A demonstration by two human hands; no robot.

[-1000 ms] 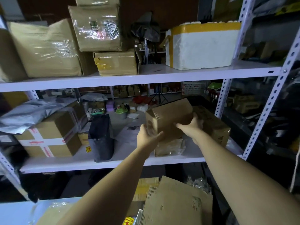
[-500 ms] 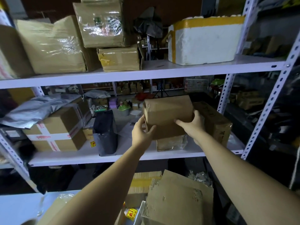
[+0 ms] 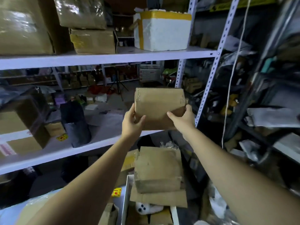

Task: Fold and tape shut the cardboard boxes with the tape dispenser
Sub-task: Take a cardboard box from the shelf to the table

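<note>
Both hands hold one cardboard box (image 3: 159, 108) up in the air, and everything else is placed from it. The left hand (image 3: 131, 122) grips its lower left corner, thumb on the near face and fingers wrapped behind. The right hand (image 3: 183, 119) clasps its lower right corner in the same way, thumb pressed flat on the brown face. The box is tilted slightly, its corrugated edge shows along the left side, and a scrap of torn tape sits at its right edge; whether its flaps are sealed cannot be told. Just behind and below the box runs the front edge of the middle shelf (image 3: 97, 143). To the left of the box on that shelf stand a black bag (image 3: 76, 125) and, further left, a taped carton (image 3: 21, 132). Above the box the upper shelf (image 3: 113, 58) carries a white foam box (image 3: 164, 33) banded with yellow tape, with plastic-wrapped parcels (image 3: 81, 12) to its left. Directly below the box a second cardboard box (image 3: 158, 169) lies on a flattened cardboard sheet (image 3: 159, 198) inside a white tray (image 3: 125, 200). To the right of the box rises a perforated rack post (image 3: 209, 88), and beyond it a white cord (image 3: 233, 73) hangs down.
</note>
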